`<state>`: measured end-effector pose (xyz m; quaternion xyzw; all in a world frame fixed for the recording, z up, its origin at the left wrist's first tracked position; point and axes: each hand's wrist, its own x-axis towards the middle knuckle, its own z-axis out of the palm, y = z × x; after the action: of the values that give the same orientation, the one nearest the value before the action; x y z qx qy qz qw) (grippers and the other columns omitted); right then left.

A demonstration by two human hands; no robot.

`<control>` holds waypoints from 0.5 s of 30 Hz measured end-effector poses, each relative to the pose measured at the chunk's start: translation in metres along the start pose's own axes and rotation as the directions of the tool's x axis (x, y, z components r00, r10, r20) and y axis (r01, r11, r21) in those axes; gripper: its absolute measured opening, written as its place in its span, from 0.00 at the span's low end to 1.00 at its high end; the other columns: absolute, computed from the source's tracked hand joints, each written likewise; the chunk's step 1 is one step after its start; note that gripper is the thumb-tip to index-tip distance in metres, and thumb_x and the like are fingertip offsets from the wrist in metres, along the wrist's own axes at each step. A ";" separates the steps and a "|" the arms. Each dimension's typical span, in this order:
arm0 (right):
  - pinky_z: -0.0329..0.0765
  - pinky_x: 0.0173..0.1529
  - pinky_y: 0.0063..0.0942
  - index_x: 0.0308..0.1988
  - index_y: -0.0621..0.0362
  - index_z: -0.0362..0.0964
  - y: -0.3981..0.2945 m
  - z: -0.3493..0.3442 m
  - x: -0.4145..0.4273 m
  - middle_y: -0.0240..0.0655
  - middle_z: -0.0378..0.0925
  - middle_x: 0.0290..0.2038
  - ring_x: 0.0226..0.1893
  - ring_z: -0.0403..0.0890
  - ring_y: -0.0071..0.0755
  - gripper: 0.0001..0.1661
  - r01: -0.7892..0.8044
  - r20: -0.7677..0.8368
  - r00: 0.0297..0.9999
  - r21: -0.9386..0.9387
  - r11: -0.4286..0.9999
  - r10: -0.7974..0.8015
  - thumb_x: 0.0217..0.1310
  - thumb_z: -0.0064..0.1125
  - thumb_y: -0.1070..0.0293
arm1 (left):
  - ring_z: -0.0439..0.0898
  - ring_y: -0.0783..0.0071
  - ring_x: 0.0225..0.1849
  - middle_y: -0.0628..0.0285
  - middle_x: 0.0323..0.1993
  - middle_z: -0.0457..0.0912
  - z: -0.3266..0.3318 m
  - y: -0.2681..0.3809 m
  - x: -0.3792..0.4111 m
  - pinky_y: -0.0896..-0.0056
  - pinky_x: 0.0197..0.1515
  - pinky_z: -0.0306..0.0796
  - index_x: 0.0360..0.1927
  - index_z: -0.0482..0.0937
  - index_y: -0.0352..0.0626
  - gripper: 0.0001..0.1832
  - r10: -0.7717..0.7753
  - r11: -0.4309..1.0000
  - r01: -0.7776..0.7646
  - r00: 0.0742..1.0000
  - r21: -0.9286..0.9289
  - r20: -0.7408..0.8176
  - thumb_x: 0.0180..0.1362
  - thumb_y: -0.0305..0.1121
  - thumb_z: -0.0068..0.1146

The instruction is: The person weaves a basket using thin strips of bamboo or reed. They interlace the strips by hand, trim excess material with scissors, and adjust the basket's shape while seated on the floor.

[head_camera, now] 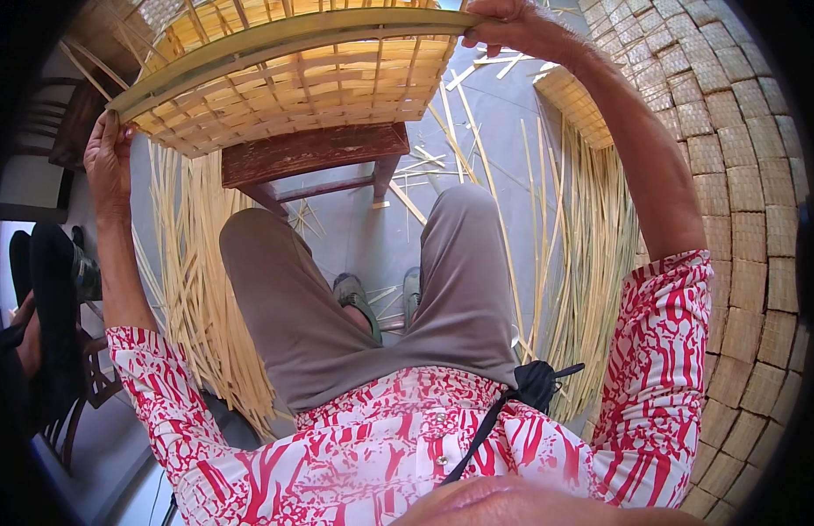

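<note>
A woven bamboo basket (pixel 301 85) rests on a worn red wooden stool (pixel 315 148), its near side towards me. Along its near rim lies a wide greenish bamboo strip (pixel 282 36), bowed in a shallow arc. My left hand (pixel 111 148) pinches the strip's left end at the basket's corner. At the other end, my right hand (pixel 509 26) grips the strip near the right corner, fingers partly hidden behind it. Thin uprights stick up past the rim at the top of the view. The basket's far side is cut off by the picture's edge.
Loose bamboo splints (pixel 203 263) lie in a heap on the left, with another bundle (pixel 578 263) on the right. Stacked woven pieces (pixel 742 197) line the right side. Offcuts (pixel 426 158) litter the grey floor. A seated person's legs (pixel 52 309) show at far left.
</note>
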<state>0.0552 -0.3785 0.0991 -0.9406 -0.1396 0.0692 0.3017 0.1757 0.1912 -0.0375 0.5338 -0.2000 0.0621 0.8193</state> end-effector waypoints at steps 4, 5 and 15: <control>0.78 0.32 0.21 0.37 0.59 0.80 0.002 0.003 0.000 0.29 0.81 0.30 0.29 0.78 0.19 0.11 -0.008 0.031 1.000 0.080 0.997 0.005 0.61 0.58 0.64 | 0.70 0.86 0.31 0.72 0.29 0.75 0.002 0.001 -0.003 0.84 0.40 0.71 0.47 0.80 0.37 0.09 -0.008 0.999 0.011 0.998 0.042 -0.069 0.68 0.30 0.56; 0.78 0.32 0.21 0.37 0.59 0.80 -0.001 0.002 0.001 0.29 0.81 0.30 0.29 0.78 0.19 0.11 -0.004 0.039 0.999 0.087 0.996 0.001 0.62 0.58 0.63 | 0.70 0.86 0.31 0.72 0.29 0.75 0.001 0.001 -0.003 0.83 0.40 0.71 0.47 0.80 0.37 0.10 -0.005 0.999 0.008 0.998 0.041 -0.063 0.68 0.30 0.56; 0.78 0.34 0.23 0.36 0.62 0.79 -0.001 0.006 0.002 0.31 0.80 0.29 0.31 0.79 0.20 0.10 0.044 -0.007 0.999 0.022 0.999 -0.044 0.58 0.56 0.68 | 0.73 0.84 0.32 0.70 0.30 0.78 -0.004 -0.006 -0.005 0.83 0.41 0.72 0.47 0.80 0.38 0.09 0.059 0.997 -0.057 0.997 0.056 -0.044 0.67 0.31 0.57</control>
<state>0.0554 -0.3742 0.0947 -0.9341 -0.1586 0.0609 0.3140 0.1744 0.1928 -0.0462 0.5484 -0.1949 0.1034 0.8066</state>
